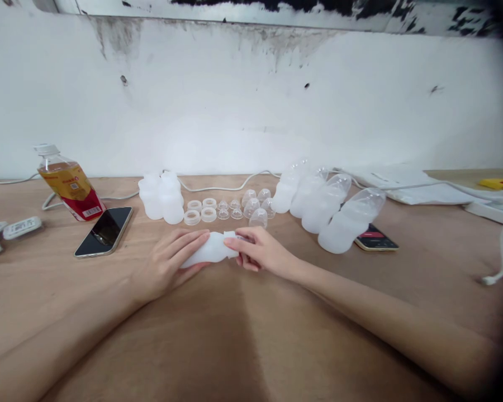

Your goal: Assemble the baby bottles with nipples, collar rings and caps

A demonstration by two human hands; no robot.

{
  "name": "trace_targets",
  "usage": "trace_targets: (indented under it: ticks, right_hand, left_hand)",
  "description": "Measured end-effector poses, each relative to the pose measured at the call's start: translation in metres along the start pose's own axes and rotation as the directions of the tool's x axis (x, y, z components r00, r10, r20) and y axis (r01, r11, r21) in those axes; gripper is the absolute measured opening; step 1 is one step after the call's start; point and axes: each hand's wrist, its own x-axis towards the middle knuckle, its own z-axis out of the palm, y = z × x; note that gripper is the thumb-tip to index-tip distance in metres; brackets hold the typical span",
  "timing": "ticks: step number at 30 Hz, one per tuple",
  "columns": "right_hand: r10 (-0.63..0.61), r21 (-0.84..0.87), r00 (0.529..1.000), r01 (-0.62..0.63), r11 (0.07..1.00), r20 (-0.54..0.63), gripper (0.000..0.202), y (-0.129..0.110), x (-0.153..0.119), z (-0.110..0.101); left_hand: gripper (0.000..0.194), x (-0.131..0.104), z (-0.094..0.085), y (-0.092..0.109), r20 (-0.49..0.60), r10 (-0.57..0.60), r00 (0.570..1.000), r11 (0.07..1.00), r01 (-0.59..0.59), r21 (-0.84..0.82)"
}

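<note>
A white translucent baby bottle lies tipped on its side between my hands, its neck to the right. My left hand is wrapped round its body. The fingers of my right hand pinch the screw ring at the bottle's neck; part of that end is hidden by the fingers. Just beyond my hands are several loose screw rings, several clear nipples and several clear domed caps. Bottle bodies without caps stand behind my left hand.
Several capped bottles stand at the right, one partly covering a phone. At the left are another phone, a drink bottle and small white packs. A white cable runs along the wall.
</note>
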Motion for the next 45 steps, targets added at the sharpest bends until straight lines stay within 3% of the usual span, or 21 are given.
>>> trace_targets:
  ticks: [4,9,11,13,15,16,18,20,21,24,27,30,32,34,36,37,39,41,45]
  right_hand:
    - [0.211,0.272,0.964,-0.249,0.93,0.16,0.043,-0.001,0.003,-0.001]
    - [0.244,0.272,0.95,-0.291,0.917,0.192,0.043,-0.003,0.001,0.0]
    - [0.241,0.18,0.947,-0.281,0.943,0.213,0.048,-0.006,0.0,0.0]
    - [0.185,-0.018,0.967,-0.184,0.983,0.174,0.055,-0.009,-0.001,-0.003]
    - [0.033,-0.28,0.999,-0.027,0.96,0.02,0.059,-0.012,-0.001,-0.011]
    - [-0.076,-0.417,0.993,0.033,0.908,-0.085,0.057,-0.013,0.0,-0.016]
    - [-0.288,-0.658,0.915,0.034,0.752,-0.282,0.047,-0.012,0.001,-0.029]
    - [-0.401,-0.81,0.835,-0.088,0.581,-0.378,0.035,-0.006,0.004,-0.042]
    - [-0.406,-0.848,0.825,-0.155,0.506,-0.393,0.033,-0.002,0.006,-0.047]
    - [-0.296,-0.89,0.881,-0.243,0.387,-0.369,0.034,0.011,0.01,-0.051]
    - [-0.247,-0.903,0.912,-0.226,0.364,-0.328,0.034,0.017,0.01,-0.042]
    - [-0.239,-0.9,0.94,-0.127,0.418,-0.244,0.031,0.016,0.007,-0.031]
    - [-0.245,-0.849,0.952,-0.026,0.528,-0.182,0.027,0.014,0.007,-0.028]
    - [-0.256,-0.698,0.95,0.06,0.713,-0.18,0.026,0.011,0.008,-0.027]
    - [-0.233,-0.383,0.947,0.135,0.914,-0.222,0.027,0.011,0.011,-0.027]
    - [-0.211,-0.173,0.947,0.171,0.97,-0.243,0.028,0.012,0.013,-0.027]
    - [-0.162,0.236,0.95,0.227,0.945,-0.265,0.028,0.017,0.016,-0.025]
    - [-0.096,0.506,0.959,0.224,0.833,-0.267,0.025,0.025,0.019,-0.021]
    - [0.064,0.708,0.973,0.116,0.696,-0.223,0.02,0.039,0.022,-0.017]
  left_hand:
    - [0.057,-0.002,0.0,-0.002,0.005,0.099,0.995,0.987,-0.099,0.127]
    - [0.052,-0.002,-0.004,-0.001,0.0,0.138,0.99,0.975,-0.136,0.177]
    - [0.052,-0.002,-0.003,-0.001,-0.005,0.131,0.991,0.979,-0.129,0.157]
    - [0.053,-0.002,0.0,0.0,-0.035,0.084,0.996,0.991,-0.08,0.108]
    - [0.051,-0.002,0.002,0.0,-0.07,-0.013,0.997,0.999,0.016,0.049]
    - [0.049,-0.002,0.003,0.0,-0.088,-0.071,0.994,0.997,0.074,0.026]
    - [0.045,-0.002,0.004,0.0,-0.115,-0.193,0.974,0.981,0.195,0.002]
    - [0.042,-0.001,0.002,-0.001,-0.131,-0.307,0.943,0.951,0.31,0.0]
    - [0.04,-0.001,0.002,-0.001,-0.13,-0.351,0.927,0.935,0.354,-0.001]
    - [0.038,0.001,0.0,-0.002,-0.129,-0.437,0.89,0.898,0.44,-0.005]
    - [0.038,0.002,0.0,-0.003,-0.127,-0.463,0.877,0.885,0.466,-0.007]
    - [0.038,0.002,0.0,-0.003,-0.117,-0.473,0.874,0.88,0.474,-0.012]
    - [0.039,0.001,0.0,-0.004,-0.113,-0.475,0.873,0.879,0.476,-0.016]
    - [0.038,0.001,0.0,-0.004,-0.115,-0.475,0.872,0.879,0.476,-0.016]
    - [0.037,0.002,-0.001,-0.003,-0.125,-0.476,0.871,0.878,0.478,-0.016]
    - [0.037,0.003,-0.001,-0.003,-0.127,-0.475,0.871,0.879,0.476,-0.018]
    - [0.035,0.004,-0.002,-0.002,-0.131,-0.473,0.871,0.88,0.474,-0.024]
    - [0.035,0.005,-0.002,-0.002,-0.128,-0.472,0.873,0.881,0.472,-0.029]
    - [0.035,0.005,-0.003,-0.001,-0.114,-0.466,0.877,0.884,0.466,-0.031]
